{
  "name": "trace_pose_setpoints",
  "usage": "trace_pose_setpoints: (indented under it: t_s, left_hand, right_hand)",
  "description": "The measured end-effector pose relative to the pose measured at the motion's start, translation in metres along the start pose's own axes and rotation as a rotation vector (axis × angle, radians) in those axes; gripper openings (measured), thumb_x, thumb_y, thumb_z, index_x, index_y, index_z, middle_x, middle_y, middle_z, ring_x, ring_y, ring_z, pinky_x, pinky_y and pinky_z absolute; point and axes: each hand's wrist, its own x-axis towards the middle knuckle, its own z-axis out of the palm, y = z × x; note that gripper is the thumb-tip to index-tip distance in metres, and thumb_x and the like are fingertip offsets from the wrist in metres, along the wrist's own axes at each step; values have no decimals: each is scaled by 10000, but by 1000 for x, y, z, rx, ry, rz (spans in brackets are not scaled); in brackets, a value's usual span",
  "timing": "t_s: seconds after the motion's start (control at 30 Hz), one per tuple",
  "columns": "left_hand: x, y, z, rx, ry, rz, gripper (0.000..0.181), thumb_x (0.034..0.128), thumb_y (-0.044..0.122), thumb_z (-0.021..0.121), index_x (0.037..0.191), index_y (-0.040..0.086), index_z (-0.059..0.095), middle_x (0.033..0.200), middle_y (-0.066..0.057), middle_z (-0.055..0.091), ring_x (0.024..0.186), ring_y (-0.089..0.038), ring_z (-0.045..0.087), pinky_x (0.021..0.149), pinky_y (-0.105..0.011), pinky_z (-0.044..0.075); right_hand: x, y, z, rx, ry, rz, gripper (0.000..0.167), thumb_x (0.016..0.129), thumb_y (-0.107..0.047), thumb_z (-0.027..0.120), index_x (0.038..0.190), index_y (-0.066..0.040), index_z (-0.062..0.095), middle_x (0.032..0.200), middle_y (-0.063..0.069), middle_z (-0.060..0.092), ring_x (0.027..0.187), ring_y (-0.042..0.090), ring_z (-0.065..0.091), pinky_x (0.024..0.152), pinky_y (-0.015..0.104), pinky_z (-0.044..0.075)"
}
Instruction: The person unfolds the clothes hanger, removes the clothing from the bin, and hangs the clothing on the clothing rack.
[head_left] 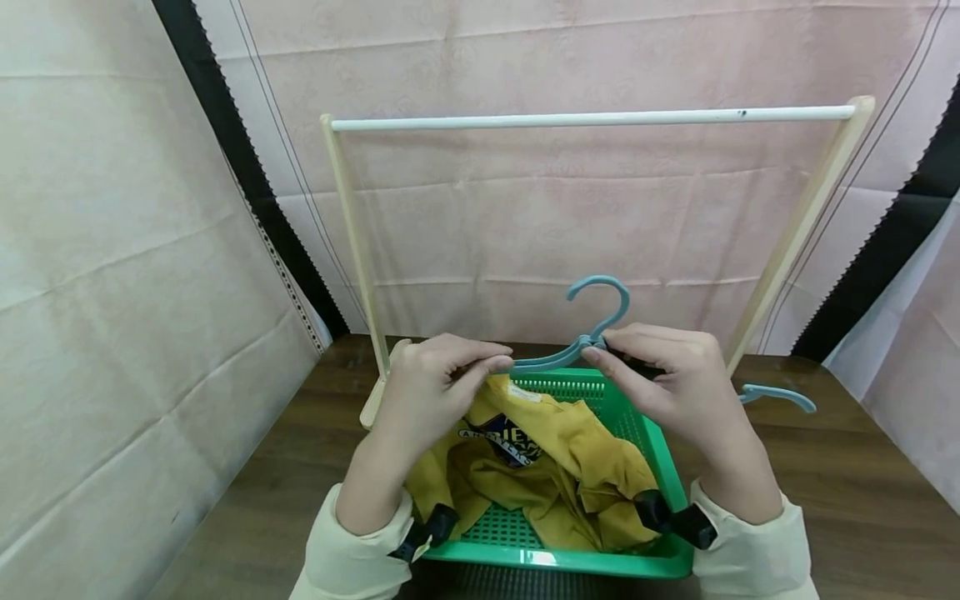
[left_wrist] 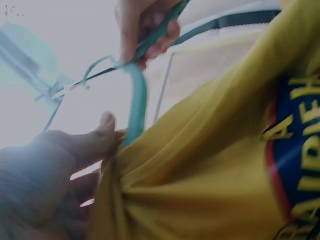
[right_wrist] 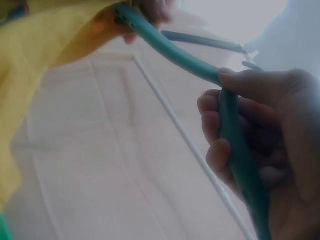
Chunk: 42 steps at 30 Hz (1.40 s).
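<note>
A yellow shirt with a dark lettered print hangs in folds over the green basket. My left hand pinches the cloth near its neckline. In the left wrist view, one arm of a teal clothes hanger reaches the shirt's edge beside the left thumb; its tip is hidden by cloth. My right hand grips the hanger just under its hook, which points up. The right wrist view shows the fingers curled round the hanger's other arm, with the thumb against the middle joint.
A green basket stands on the brown wooden table. Behind it rises a rack with a white bar and pale side posts. Another teal hanger lies to the right, partly behind the right forearm. Pale cloth walls surround the table.
</note>
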Motion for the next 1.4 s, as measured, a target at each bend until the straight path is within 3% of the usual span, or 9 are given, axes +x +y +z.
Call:
trace_pose_setpoints:
  t_s: [0.17, 0.4, 0.67, 0.77, 0.87, 1.0, 1.1, 1.17, 1.4]
  left_hand:
    - [-2, -7, -16, -57, -143, 16, 267, 952, 118, 704, 1216, 145, 737, 1102, 21, 644, 779, -67, 550, 630, -215, 465]
    - [-3, -10, -30, -42, -165, -154, 189, 997, 169, 649, 1167, 166, 731, 1005, 79, 721, 615, -37, 536, 555, -240, 470]
    - [-5, -11, -35, -105, -258, -297, 272, 941, 77, 714, 1184, 200, 723, 1049, 84, 724, 672, -76, 582, 577, -278, 499]
    - [-4, -12, -34, -109, -215, -343, 244, 945, 64, 705, 1137, 209, 743, 1017, 78, 730, 628, -94, 564, 550, -273, 481]
    - [-3, -13, -34, -166, -96, -368, 178, 956, 66, 690, 1042, 202, 767, 948, 71, 735, 581, -126, 539, 534, -256, 459]
    - [-2, -14, -34, -419, 31, -366, 129, 968, 29, 652, 987, 104, 756, 945, -15, 738, 683, -178, 626, 622, -256, 532]
    - [-2, -13, -34, -554, 8, -364, 118, 966, 17, 649, 1011, 67, 745, 973, -54, 733, 781, -200, 671, 679, -291, 571]
    - [-2, -12, -32, -536, -45, -346, 123, 962, 52, 669, 1026, 105, 760, 989, -20, 741, 824, -186, 693, 689, -318, 581]
    - [-3, -11, -27, -217, -117, -196, 178, 915, 120, 746, 1040, 236, 795, 1022, 135, 739, 719, -50, 641, 589, -245, 500]
  right_hand:
    - [-2, 2, -6, 1, 7, 16, 226, 953, -275, 725, 903, -71, 809, 870, 18, 764, 821, 129, 729, 745, 132, 522]
    - [-5, 2, -13, 16, 33, 34, 95, 895, -151, 782, 917, -62, 808, 866, 30, 763, 863, 84, 719, 786, 137, 522]
    - [-6, 5, -16, 4, 47, 30, 66, 875, -115, 791, 917, -66, 807, 856, 28, 760, 844, 72, 710, 778, 127, 515]
    - [-6, 5, -15, 6, 26, 34, 65, 863, -90, 798, 924, -72, 809, 869, 19, 762, 861, 78, 715, 787, 132, 518]
    - [-7, 6, -15, 11, 4, 53, 105, 836, -31, 800, 921, -92, 808, 870, 1, 759, 829, 57, 700, 746, 124, 513]
    - [-8, 10, -16, 19, -1, 69, 144, 825, 10, 789, 902, -112, 801, 841, -13, 745, 739, 18, 647, 656, 116, 487]
    - [-8, 10, -17, 29, 32, 46, 88, 839, -17, 788, 889, -90, 799, 819, 11, 742, 722, 23, 643, 663, 115, 487]
    - [-5, 8, -17, 29, 54, 28, 37, 855, -50, 788, 884, -70, 798, 809, 25, 740, 700, 24, 639, 661, 119, 490]
    - [-2, 0, -15, 50, 64, 10, 46, 849, -39, 791, 895, -32, 793, 829, 53, 747, 762, 66, 677, 700, 133, 515]
